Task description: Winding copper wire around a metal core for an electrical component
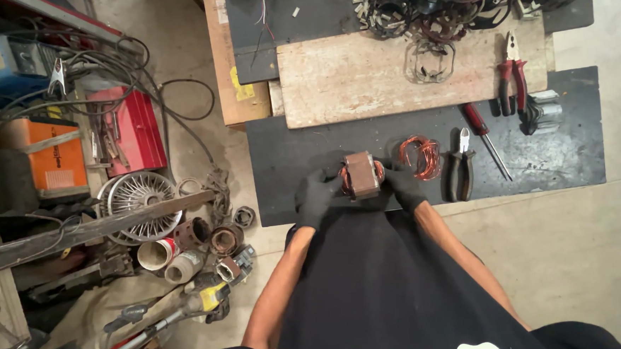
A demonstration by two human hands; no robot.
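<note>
Nearest the person, at the near edge of the dark work mat [562, 112], both gloved hands grip a small transformer coil [361, 174]. The left hand [315, 195] has its fingers curled round the coil's left side; the right hand [403, 185] closes on the right side. The coil sits between them, resting on or just above the mat; contact underneath cannot be told.

Judgement: a steady hold calls for even pressure from both sides on the brown wrapped body, keeping fingertips off the exposed copper windings that bulge out left and right.

The brown wrapped face points up toward the camera. The body's long axis runs near to far, tilted slightly; the windings bulge across it, left to right.

Just right lies a loose copper wire coil [421, 157], then the black-handled cutters [460, 165] and a red-handled screwdriver [484, 140]. Farther off, red pliers [512, 75] rest on a pale wooden board [348, 80].
</note>
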